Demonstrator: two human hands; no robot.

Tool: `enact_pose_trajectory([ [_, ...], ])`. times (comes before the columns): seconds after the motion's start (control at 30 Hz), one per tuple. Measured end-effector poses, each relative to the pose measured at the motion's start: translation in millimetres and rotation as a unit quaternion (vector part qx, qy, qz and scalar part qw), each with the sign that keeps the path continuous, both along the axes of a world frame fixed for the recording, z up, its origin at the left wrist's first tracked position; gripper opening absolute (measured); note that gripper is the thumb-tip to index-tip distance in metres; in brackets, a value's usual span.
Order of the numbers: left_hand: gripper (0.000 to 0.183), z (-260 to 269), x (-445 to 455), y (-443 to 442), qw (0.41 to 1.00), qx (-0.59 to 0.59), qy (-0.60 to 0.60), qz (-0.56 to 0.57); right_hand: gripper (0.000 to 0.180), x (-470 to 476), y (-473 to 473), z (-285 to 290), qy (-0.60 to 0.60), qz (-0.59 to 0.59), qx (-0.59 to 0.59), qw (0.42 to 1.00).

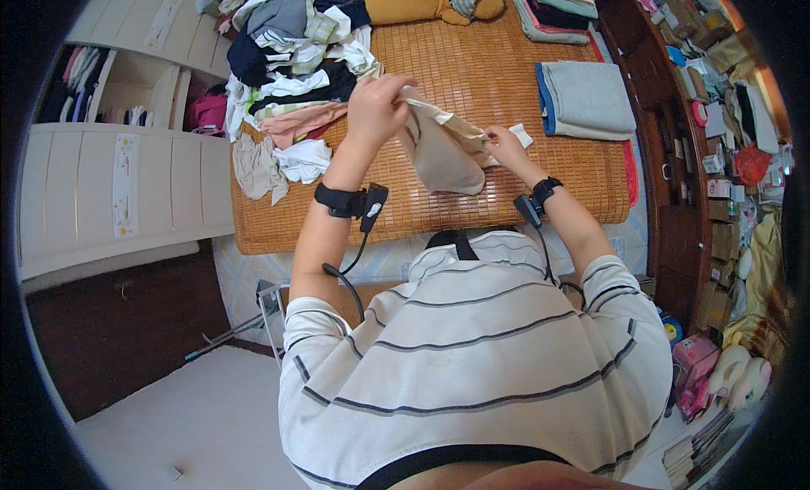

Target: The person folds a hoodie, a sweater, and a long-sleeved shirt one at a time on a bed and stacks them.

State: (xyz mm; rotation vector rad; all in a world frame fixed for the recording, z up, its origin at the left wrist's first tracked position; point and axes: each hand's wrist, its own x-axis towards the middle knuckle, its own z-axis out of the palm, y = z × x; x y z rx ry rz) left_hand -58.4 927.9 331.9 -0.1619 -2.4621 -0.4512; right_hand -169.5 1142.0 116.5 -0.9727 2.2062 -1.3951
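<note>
Between my two hands hangs a beige cloth garment, its top edge stretched open and its lower part hanging down to the bamboo mat. My left hand grips the garment's upper left edge. At its right edge, the fingers of my right hand pinch the cloth. A small white piece of cloth shows just beyond my right hand; whether it belongs to the garment I cannot tell. Left of my left hand lie a crumpled beige garment and a crumpled white cloth.
A mixed heap of clothes covers the far left of the bamboo mat. At the back lies a brown plush toy. Folded grey-blue cloth and a folded stack sit at right. A white cabinet stands left.
</note>
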Motion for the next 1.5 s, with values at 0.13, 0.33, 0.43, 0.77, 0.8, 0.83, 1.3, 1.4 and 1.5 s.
enact_pose_trajectory([
  [0.13, 0.027, -2.2, 10.6, -26.4, 0.999, -0.023, -0.015, 0.046, 0.015, -20.8, 5.9, 5.8, 0.029, -0.029, 0.002, 0.999],
  [0.33, 0.012, -16.4, 32.9, -78.6, 0.987, -0.065, -0.027, 0.143, 0.015, -59.6, 8.5, 64.0, 0.145, -0.129, -0.049, 0.980],
  [0.43, 0.012, -23.2, 38.9, -98.2, 0.984, 0.001, -0.008, 0.180, 0.017, -78.1, 1.2, 120.2, 0.116, -0.152, -0.088, 0.978],
  [0.77, 0.028, -66.3, 59.3, -119.9, 0.928, 0.313, -0.003, 0.200, 0.021, -72.5, 27.5, 190.5, 0.286, -0.075, -0.010, 0.955],
  [0.8, 0.025, -64.9, 64.7, -117.7, 0.934, 0.289, -0.045, 0.206, 0.025, -70.4, 34.7, 192.0, 0.245, -0.055, 0.005, 0.968],
  [0.83, 0.023, -64.6, 69.4, -114.0, 0.937, 0.265, -0.086, 0.211, 0.025, -68.0, 43.1, 192.4, 0.244, -0.056, 0.007, 0.968],
  [1.3, 0.027, -18.1, 150.8, -71.0, 0.789, 0.375, -0.487, 0.000, 0.039, -8.1, 136.4, 220.2, -0.169, 0.207, 0.250, 0.931],
  [1.4, 0.027, -12.9, 159.0, -69.3, 0.766, 0.393, -0.509, 0.000, 0.043, -5.7, 142.8, 221.8, -0.210, 0.279, 0.303, 0.886],
  [1.5, 0.027, -8.4, 158.5, -64.4, 0.740, 0.393, -0.545, -0.011, 0.040, -6.8, 150.7, 211.6, -0.191, 0.296, 0.297, 0.888],
])
